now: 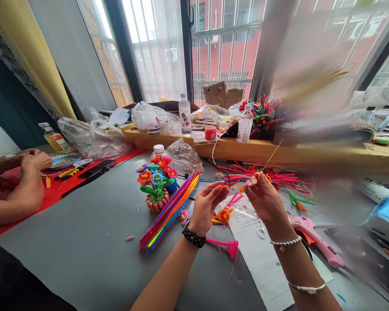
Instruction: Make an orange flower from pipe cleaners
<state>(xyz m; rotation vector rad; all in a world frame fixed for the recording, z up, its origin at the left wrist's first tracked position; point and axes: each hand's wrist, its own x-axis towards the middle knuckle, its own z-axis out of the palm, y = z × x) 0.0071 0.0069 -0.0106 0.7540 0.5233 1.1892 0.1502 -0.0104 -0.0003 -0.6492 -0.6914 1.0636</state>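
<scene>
Above the grey table, my left hand (pixel 207 209) is closed in a pinch, with a faint pale strand crossing at its fingertips; what it grips is too small to make out. My right hand (pixel 264 201) pinches a thin, pale wire-like stick (pixel 274 154) that slants up and to the right. Below my hands lie an orange pipe-cleaner flower (pixel 224 214), a pink pipe-cleaner piece (pixel 232 249) and scissors (pixel 261 233) on a white sheet (pixel 262 270). Left of them, a bundle of colourful pipe cleaners (pixel 170 211) lies beside a striped pot of fuzzy flowers (pixel 157 201).
A pink glue gun (pixel 322 244) lies right of my right wrist. Pink pipe cleaners (pixel 285 178) are scattered beyond my hands. Bottles (pixel 184 116) and plastic bags (pixel 151 115) line the wooden ledge. At left, another person's hands (pixel 35 160) work over a red mat (pixel 48 196).
</scene>
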